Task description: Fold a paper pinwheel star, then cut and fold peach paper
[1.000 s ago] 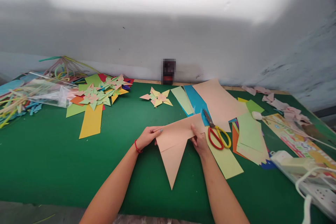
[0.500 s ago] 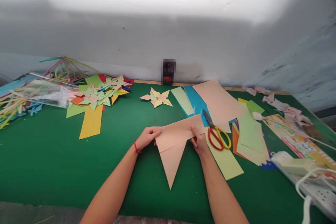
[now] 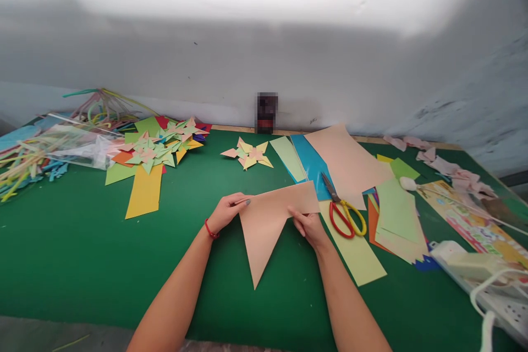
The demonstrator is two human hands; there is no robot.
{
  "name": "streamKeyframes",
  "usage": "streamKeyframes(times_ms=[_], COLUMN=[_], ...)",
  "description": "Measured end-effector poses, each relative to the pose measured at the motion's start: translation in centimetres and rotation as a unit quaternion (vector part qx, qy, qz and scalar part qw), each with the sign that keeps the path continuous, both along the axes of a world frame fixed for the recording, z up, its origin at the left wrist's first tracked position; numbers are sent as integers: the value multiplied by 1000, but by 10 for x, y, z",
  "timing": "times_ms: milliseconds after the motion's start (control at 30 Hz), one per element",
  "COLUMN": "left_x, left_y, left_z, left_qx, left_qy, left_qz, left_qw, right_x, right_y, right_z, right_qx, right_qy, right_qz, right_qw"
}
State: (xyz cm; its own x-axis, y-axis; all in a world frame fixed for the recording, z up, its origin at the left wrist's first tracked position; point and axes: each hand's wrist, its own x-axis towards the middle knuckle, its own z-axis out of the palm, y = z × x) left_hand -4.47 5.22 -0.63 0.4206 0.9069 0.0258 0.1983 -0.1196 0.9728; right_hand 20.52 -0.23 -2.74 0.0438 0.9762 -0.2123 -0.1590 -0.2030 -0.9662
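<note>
A peach sheet of paper (image 3: 268, 231), folded so that a long point hangs toward me and a strip sticks out to the right, is held over the green table. My left hand (image 3: 229, 212), with a red bracelet at the wrist, pinches its upper left corner. My right hand (image 3: 307, 225) has thumb and fingers closed on the lower edge of the right strip. Scissors (image 3: 344, 212) with one red and one yellow handle lie just right of that hand, on a pale green paper strip (image 3: 358, 258).
Behind the hands lies a folded paper star (image 3: 248, 154). More paper stars (image 3: 152, 151) and coloured sheets are piled at the left, near bundled pipe cleaners (image 3: 25, 170). To the right are a large peach sheet (image 3: 350, 159), stacked green paper (image 3: 398, 209) and a white power strip (image 3: 487, 280).
The folded paper has shifted slightly left, its tip swinging left and a little up. A crease line on its face no longer shows. My right thumb has slid lower, off the strip's middle.
</note>
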Motion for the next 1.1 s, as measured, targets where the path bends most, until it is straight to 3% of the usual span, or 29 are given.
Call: streamKeyframes(times_ms=[67, 200, 333, 433, 533, 633, 733, 900, 1000, 1100], left_x=[-3, -2, 1, 0, 1, 7, 13, 14, 12, 12], left_y=[1, 0, 3, 6, 3, -3, -8, -9, -8, -8], left_z=[1, 0, -3, -5, -6, -7, -7, -4, -4, -5], left_qx=[22, 0, -15, -65, -137, -189, -221, -236, -220, -208], left_qy=[-3, -36, -99, -137, -187, -223, -183, -138, -138, -147], left_qz=[3, 10, 73, 106, 52, -31, -53, -70, -72, -69], left_qw=[1000, 999, 992, 983, 971, 956, 957, 959, 963, 965], right_x=[-2, -3, 2, 6, 4, -3, -9, -11, -13, -14], right_y=[0, 1, -3, -7, -10, -8, -5, -4, -4, -1], right_z=[-1, 2, 11, 16, 19, 20, 20, 19, 22, 23], right_qx=[-15, -9, 98, 163, 194, 212, 226, 229, 200, 160], right_qy=[9, 78, 102, 67, -6, -62, -90, -107, -74, 57], right_qz=[32, 36, 28, 8, 17, 73, 120, 131, 98, 12], right_qw=[999, 996, 990, 984, 981, 973, 963, 959, 972, 985])
